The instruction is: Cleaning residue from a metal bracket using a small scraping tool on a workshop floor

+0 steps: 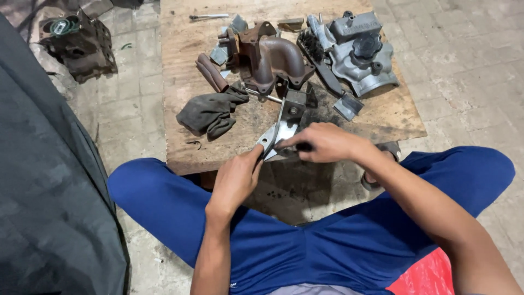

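Wooden board (382,117) fills the upper middle of the frame, with a rusty brown elbow pipe (275,57), a grey aluminium housing (363,60) and a dark rag (210,112) on it. At its lower edge lies a flat metal bracket (281,131), long axis running from lower left up to the right. The left hand (236,177) pinches its lower end; the right hand (327,143), fingers closed, presses a dark tool on it, which I cannot identify.

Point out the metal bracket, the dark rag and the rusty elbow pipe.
metal bracket (284,131), head view, shiny flat face.
dark rag (210,112), head view, bunched middle.
rusty elbow pipe (279,57), head view, outer bend.
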